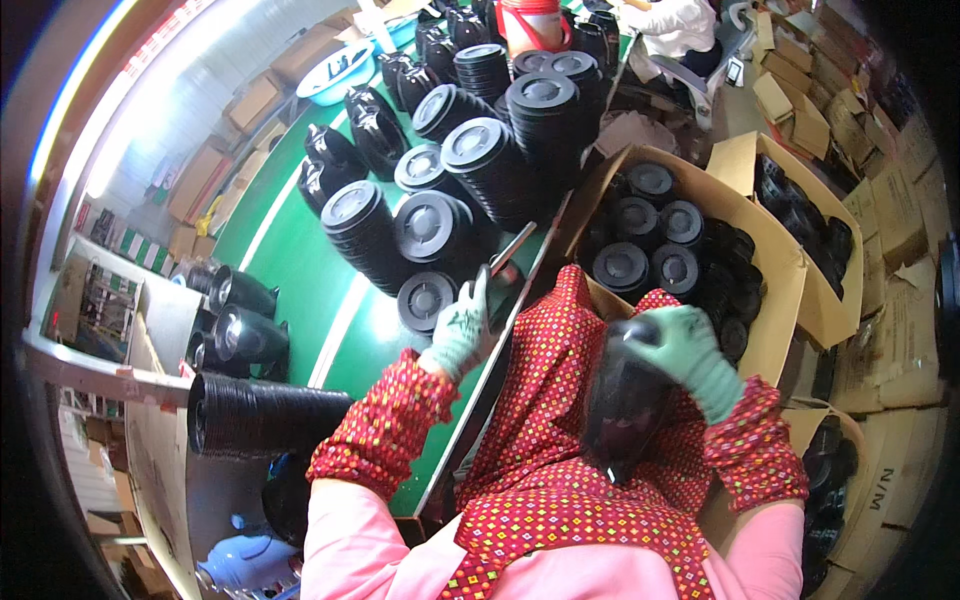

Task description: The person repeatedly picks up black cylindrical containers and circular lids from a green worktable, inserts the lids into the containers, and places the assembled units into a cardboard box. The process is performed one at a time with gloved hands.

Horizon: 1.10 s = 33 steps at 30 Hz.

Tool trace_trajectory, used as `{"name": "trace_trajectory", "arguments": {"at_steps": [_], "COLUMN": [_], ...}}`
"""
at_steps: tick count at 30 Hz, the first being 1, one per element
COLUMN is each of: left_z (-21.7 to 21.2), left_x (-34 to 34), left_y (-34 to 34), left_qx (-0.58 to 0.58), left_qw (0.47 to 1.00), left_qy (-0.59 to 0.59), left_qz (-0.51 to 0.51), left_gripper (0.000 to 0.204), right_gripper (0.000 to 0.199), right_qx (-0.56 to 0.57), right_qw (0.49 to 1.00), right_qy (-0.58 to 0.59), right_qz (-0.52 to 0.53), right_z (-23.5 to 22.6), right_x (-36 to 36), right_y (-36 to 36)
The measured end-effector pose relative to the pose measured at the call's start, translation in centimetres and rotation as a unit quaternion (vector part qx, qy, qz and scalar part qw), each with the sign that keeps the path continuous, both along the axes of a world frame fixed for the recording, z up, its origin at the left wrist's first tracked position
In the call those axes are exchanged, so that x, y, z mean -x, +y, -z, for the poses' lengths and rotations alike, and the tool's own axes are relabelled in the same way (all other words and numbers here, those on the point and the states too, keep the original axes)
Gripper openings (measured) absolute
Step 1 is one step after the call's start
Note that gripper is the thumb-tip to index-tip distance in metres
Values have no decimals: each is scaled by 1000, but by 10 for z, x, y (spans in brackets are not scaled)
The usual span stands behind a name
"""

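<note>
My left hand (462, 332), in a pale green glove, is closed around a thin knife-like tool (514, 246) that points up and away over the bench edge. My right hand (690, 355), gloved the same way, grips a glossy black plastic vessel (622, 405) near its top end. The vessel is held before my red patterned apron (540, 370), its narrow tip pointing down toward me. Closest to my left hand is a black round lid-like disc (426, 302) on the bench. The right fingers are partly hidden and slightly blurred.
Stacks of black round discs (475, 150) and glossy black vessels (375, 130) stand on the green bench (290, 190). A cardboard box (770, 300) of black parts is at my right. A blue basin (338, 72) and red bucket (530, 25) sit farther off. Another person (680, 28) sits beyond.
</note>
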<state>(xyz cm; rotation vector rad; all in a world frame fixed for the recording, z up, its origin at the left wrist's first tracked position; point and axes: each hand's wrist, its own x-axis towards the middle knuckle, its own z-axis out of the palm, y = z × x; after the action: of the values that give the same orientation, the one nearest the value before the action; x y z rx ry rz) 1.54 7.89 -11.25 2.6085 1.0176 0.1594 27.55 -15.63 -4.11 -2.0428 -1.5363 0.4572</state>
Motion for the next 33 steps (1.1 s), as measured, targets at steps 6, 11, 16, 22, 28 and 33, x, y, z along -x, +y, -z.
{"name": "trace_trajectory", "arguments": {"at_steps": [6, 11, 16, 22, 28, 33], "left_z": [27, -21, -67, -145, -146, -108], "left_x": [-43, -62, -69, -118, -153, -191], "left_y": [67, 48, 29, -1, 2, -49], "left_qx": [-29, 15, 271, 264, 259, 364], "left_qw": [980, 996, 955, 934, 901, 755], "left_qy": [184, 72, -110, -99, -201, -255], "left_qz": [71, 54, 54, 222, 284, 482], "left_gripper": [69, 69, 64, 67, 61, 40], "right_gripper": [45, 39, 60, 46, 29, 24], "right_qx": [15, -18, -81, -201, -318, -255], "right_qw": [994, 967, 975, 964, 896, 836], "right_qy": [-104, 251, 201, -30, 290, 456], "right_qz": [-36, -25, -56, -169, -109, -167], "right_z": [6, -29, -20, 1, 106, 112], "right_x": [33, -6, -29, -86, -68, -57], "right_y": [4, 8, 21, 96, 81, 63]}}
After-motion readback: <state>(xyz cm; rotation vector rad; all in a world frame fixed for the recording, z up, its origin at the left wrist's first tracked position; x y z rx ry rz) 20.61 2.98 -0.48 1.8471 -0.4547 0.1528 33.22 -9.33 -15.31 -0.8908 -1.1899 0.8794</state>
